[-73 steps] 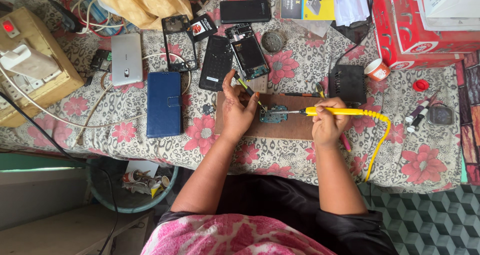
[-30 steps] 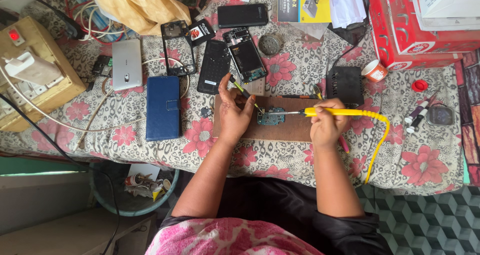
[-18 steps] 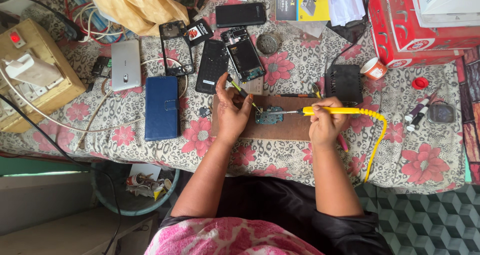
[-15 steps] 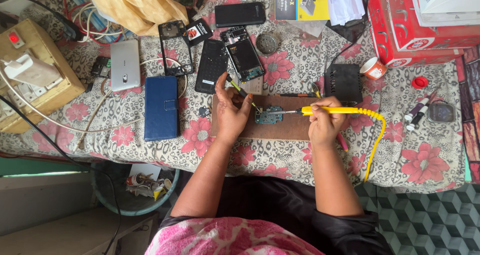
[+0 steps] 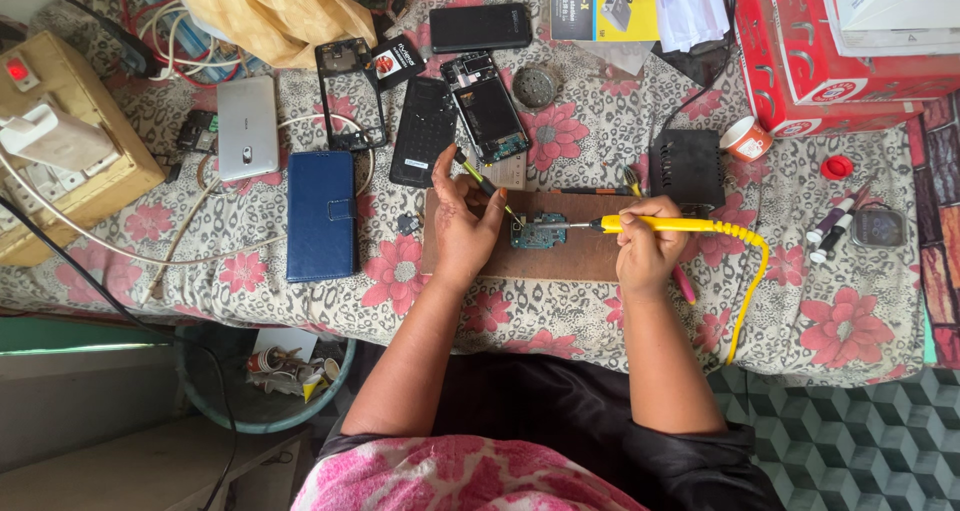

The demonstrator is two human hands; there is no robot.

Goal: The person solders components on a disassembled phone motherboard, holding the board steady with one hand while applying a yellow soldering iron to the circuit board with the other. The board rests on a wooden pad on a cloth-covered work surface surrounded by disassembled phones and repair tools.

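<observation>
The left hand (image 5: pixel 462 226) pinches tweezers (image 5: pixel 484 184) steadying the small circuit board (image 5: pixel 540 233) on the wooden work board (image 5: pixel 580 256), while the right hand's (image 5: pixel 645 254) fingers wrap the yellow soldering iron (image 5: pixel 655 225), its tip at the circuit board's edge.

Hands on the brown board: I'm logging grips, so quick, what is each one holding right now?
Left hand: closed on thin tweezers, tip at the small circuit board.
Right hand: closed on the yellow soldering iron, tip at that board.

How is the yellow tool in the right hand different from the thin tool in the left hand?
The soldering iron in the right hand is thick, bright yellow, level, and trails a coiled cord; the tweezers in the left hand are thin, dark, cordless and slanted. Both tips meet at the small circuit board on the brown mat.
</observation>
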